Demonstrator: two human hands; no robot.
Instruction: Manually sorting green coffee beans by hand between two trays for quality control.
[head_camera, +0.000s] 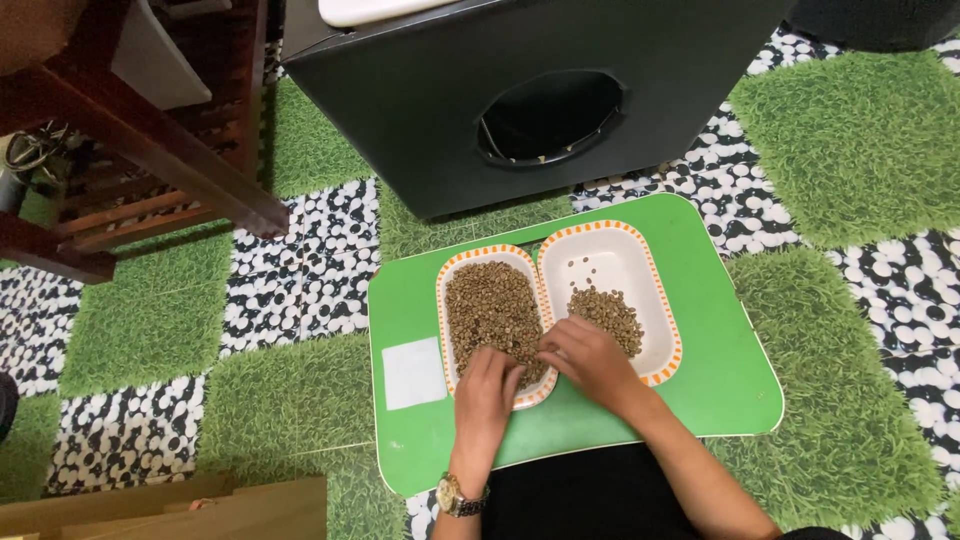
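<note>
**Inspector A:** Head view, centre of frame. We record a green desk (720, 380) carrying two oval dishes with orange-striped rims, touching side by side. The left dish (447, 300) is spread thick with small greenish-brown beans (490, 305); the right dish (655, 300) holds a smaller heap (605, 312) toward its near-left side, with a few stray beans on the bare white above it.

**Inspector B:** And the step in hand?

**Inspector A:** We judge it to be sorting: beans picked from the full dish and gathered in the other. The next move would call for a fine pinch on single beans and a short carry across the two touching rims without scattering any.

**Inspector B:** The hands?

**Inspector A:** The left hand (487, 392), with a wristwatch (458, 495) near the lower edge of the frame, lies palm down on the near end of the left dish, fingers loosely curled into the beans. We cannot tell whether it grips any. The right hand (590, 360) rests over the seam between the dishes, fingers bent and drawn together toward the beans of the left dish; what it pinches, if anything, is hidden.

**Inspector B:** Surroundings?

**Inspector A:** A white card (413, 372) lies on the desk left of the dishes. A black box (420, 110) with a round opening stands at upper centre, wooden furniture (150, 150) at upper left.
</note>
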